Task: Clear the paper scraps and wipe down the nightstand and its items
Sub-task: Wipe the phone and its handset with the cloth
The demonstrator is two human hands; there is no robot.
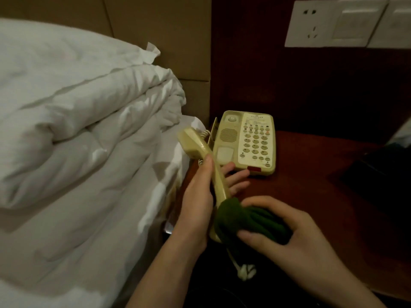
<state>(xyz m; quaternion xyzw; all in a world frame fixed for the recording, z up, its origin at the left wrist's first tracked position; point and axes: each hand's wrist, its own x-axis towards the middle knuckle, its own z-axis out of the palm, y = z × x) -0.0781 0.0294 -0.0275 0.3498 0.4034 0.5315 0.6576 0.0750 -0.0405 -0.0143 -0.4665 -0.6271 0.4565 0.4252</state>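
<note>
My left hand (201, 192) grips the middle of a cream telephone handset (195, 144), lifted off its cradle and held tilted above the nightstand's left edge. My right hand (293, 234) holds a dark green cloth (235, 216) wrapped around the handset's lower end. The cream telephone base (246, 141) with its keypad lies on the dark red nightstand (311, 165), just behind my hands. The coiled cord hangs below the cloth. I see no paper scraps on the nightstand.
A bed with a bunched white duvet (77, 121) presses against the nightstand on the left. A dark flat object (382, 174) lies at the nightstand's right. White wall sockets and switches (333, 23) sit on the dark wood panel above.
</note>
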